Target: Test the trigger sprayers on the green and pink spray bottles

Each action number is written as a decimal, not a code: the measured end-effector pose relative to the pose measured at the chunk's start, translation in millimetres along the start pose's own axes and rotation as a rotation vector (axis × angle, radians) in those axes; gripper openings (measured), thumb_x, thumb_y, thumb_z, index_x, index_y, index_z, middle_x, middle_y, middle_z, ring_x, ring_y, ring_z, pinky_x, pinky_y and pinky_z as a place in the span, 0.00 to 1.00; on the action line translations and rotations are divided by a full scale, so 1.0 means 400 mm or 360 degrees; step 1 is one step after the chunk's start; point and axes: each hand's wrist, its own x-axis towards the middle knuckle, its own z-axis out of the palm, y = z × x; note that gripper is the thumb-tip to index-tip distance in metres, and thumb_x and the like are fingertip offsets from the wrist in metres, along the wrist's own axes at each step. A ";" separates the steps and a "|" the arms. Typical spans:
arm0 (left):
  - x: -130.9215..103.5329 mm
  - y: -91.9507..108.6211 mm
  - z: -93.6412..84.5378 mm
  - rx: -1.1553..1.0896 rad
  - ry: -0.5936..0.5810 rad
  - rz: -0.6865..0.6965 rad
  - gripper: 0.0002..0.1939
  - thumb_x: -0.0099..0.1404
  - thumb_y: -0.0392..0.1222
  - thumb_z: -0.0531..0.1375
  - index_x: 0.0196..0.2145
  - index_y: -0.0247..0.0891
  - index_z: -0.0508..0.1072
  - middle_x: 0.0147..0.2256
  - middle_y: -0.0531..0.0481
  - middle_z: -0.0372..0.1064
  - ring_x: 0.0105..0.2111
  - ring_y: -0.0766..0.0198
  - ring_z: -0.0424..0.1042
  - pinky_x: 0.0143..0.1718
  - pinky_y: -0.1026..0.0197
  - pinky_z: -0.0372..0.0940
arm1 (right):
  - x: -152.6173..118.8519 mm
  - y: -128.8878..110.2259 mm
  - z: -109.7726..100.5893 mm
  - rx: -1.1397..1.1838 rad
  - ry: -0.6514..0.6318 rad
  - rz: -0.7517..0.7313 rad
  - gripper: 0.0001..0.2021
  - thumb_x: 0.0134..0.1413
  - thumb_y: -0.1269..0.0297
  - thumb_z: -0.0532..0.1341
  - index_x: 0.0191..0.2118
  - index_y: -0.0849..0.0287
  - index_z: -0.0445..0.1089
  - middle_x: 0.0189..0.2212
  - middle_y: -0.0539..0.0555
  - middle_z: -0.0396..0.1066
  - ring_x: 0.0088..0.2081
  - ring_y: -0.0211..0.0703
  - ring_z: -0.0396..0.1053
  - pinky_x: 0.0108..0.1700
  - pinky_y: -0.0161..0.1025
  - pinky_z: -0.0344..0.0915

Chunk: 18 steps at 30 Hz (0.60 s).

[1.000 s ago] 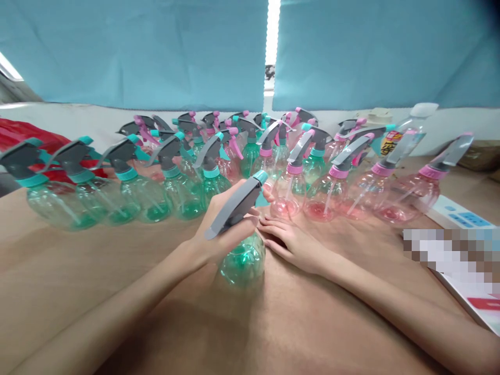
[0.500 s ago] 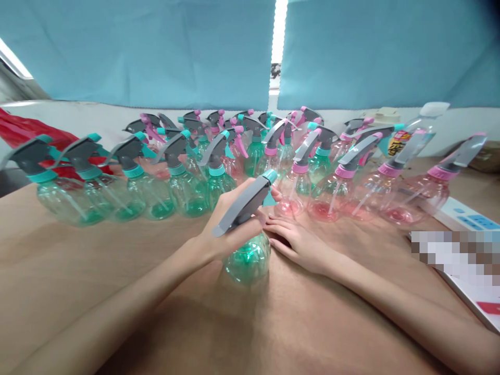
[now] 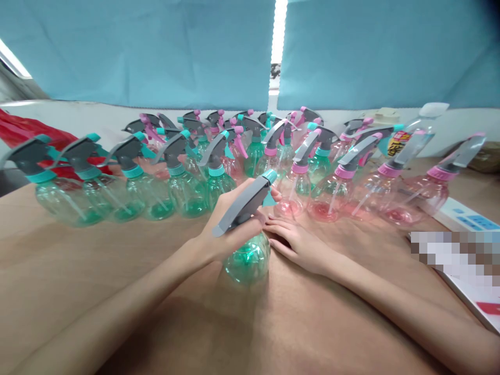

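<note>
A green clear spray bottle (image 3: 248, 260) with a grey and teal spray head stands upright on the brown table (image 3: 187, 323), near the middle. My left hand (image 3: 230, 224) is wrapped round its neck, just under the grey head, which hides part of the fingers. My right hand (image 3: 299, 242) lies on the table just right of the bottle, fingers apart and holding nothing; its fingertips are close to my left hand.
Green spray bottles (image 3: 189, 192) stand in a row at the left, pink ones (image 3: 328, 198) at the right, with several more behind. A labelled plastic bottle (image 3: 424, 125), a booklet (image 3: 469, 297) and red plastic (image 3: 39, 130) flank them. Blue cloth (image 3: 156, 52) hangs behind.
</note>
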 end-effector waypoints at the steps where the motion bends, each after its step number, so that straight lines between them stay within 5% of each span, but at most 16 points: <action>1: 0.000 0.000 0.000 0.0007 0.0001 0.0008 0.09 0.57 0.41 0.56 0.37 0.40 0.64 0.24 0.57 0.59 0.21 0.66 0.61 0.26 0.59 0.61 | 0.000 0.000 0.000 0.0000 0.0001 -0.0001 0.18 0.65 0.61 0.54 0.57 0.56 0.67 0.58 0.60 0.67 0.61 0.52 0.61 0.61 0.54 0.59; 18: -0.004 0.003 -0.002 -0.0070 -0.0013 0.0055 0.09 0.57 0.38 0.58 0.37 0.40 0.63 0.28 0.55 0.64 0.26 0.63 0.68 0.30 0.58 0.65 | -0.002 -0.001 0.001 -0.0001 0.0037 -0.0011 0.18 0.65 0.61 0.54 0.58 0.56 0.66 0.58 0.61 0.66 0.61 0.53 0.61 0.61 0.57 0.59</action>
